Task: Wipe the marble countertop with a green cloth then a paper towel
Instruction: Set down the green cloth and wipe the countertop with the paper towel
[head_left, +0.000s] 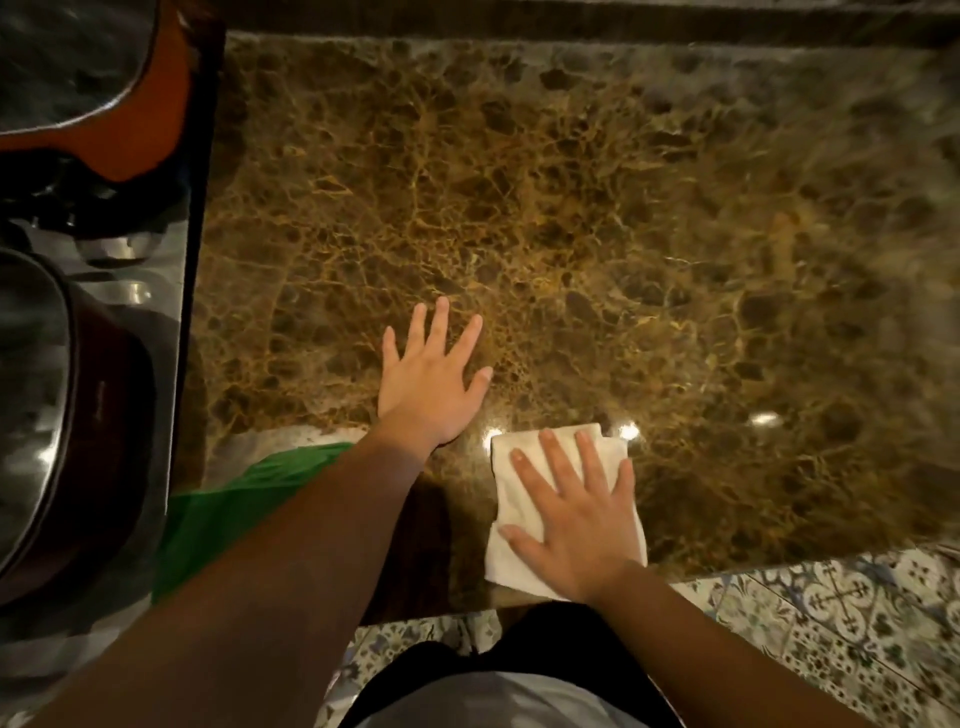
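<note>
Your right hand presses flat, fingers spread, on the folded white paper towel at the near edge of the brown veined marble worktop (unwiped stone lies ahead); left hand rests open, empty, alongside.

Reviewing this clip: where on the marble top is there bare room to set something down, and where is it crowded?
The countertop is bare from the far edge to the hands and all along the right. Only the near strip is crowded: left hand flat, green cloth at the near-left corner, right hand pressing the paper towel at the front edge.
</note>
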